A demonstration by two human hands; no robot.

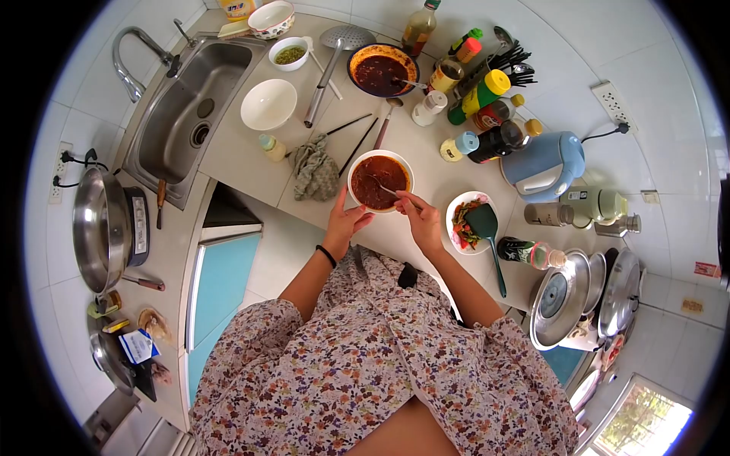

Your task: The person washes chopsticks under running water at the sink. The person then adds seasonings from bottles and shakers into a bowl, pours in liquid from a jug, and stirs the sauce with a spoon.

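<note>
A white bowl of dark red sauce [372, 196] stands at the counter's front edge. My left hand [347, 220] touches its lower left rim, thumb and fingers apart around the side. Pinched in my right hand [420, 220] is the handle of a metal spoon [384, 185], whose head dips into the sauce. Left of the bowl lies a crumpled grey-green cloth [313, 169], with dark chopsticks [359, 147] beside it. To the right, a white plate [454, 242] holds chopped food under a dark green spatula [482, 223].
A dark bowl of sauce [380, 72], an empty white bowl [268, 105] and a skimmer [327, 80] sit farther back. Several bottles and a blue kettle [544, 163] line the wall. The sink [201, 114] is left, a steel pan [100, 228] lower left, metal lids right.
</note>
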